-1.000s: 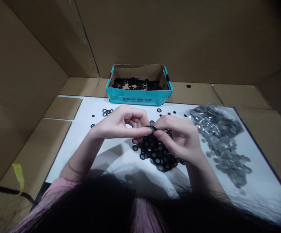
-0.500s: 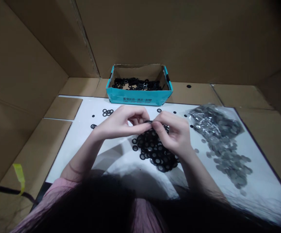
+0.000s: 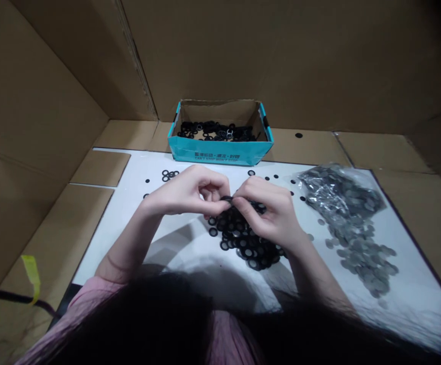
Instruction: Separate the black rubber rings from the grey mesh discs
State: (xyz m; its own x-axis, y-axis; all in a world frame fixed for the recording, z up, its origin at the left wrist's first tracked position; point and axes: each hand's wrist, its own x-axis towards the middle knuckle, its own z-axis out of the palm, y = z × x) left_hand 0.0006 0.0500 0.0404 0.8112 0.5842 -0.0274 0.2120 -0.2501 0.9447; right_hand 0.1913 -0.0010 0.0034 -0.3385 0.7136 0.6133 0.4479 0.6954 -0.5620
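Observation:
My left hand (image 3: 199, 190) pinches the side of a small black ring (image 3: 227, 198), thumb and forefinger closed on it. From the other side, the thumb and forefinger of my right hand (image 3: 268, 205) press on the same ring, and the fingertips of both hands almost meet. Whether a disc sits inside the ring is hidden by my fingers. Right below my hands lies a heap of black rings with pale grey centres (image 3: 248, 243) on the white board (image 3: 190, 268).
Behind my hands stands a turquoise box (image 3: 220, 152) with many black rings inside. A clear plastic bag of grey discs (image 3: 342, 190) lies at the right, with a spill of loose grey discs (image 3: 368, 258) before it. Loose black rings (image 3: 170, 175) lie at left. Cardboard walls (image 3: 281, 61) surround the board.
Both hands have shifted slightly left and towards me with the black ring between their fingertips. The view has moved a little. The heap and the box look the same.

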